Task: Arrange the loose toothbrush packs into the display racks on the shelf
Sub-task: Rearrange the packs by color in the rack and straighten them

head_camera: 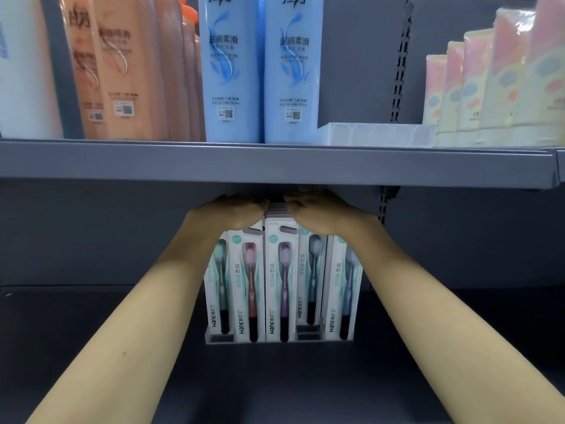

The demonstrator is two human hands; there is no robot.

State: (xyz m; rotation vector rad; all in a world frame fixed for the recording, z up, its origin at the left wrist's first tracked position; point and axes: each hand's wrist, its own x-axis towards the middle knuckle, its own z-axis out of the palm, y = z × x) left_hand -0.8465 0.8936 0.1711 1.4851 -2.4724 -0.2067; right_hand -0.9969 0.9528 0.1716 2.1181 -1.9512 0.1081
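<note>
Several white toothbrush packs stand upright in a clear display rack on the dark lower shelf. The brushes inside are green, pink, purple and blue. My left hand rests on the tops of the left packs, fingers curled. My right hand is on the tops of the right packs, fingers curled the same way. The two hands nearly meet over the purple-brush pack at the middle, whose top edge shows between them. The fingertips are hidden under the upper shelf, so the exact grip is unclear.
A grey upper shelf hangs just above my hands. On it stand orange bottles, two blue bottles, an empty clear rack and pastel packs. The dark lower shelf floor stretches to both sides of the rack.
</note>
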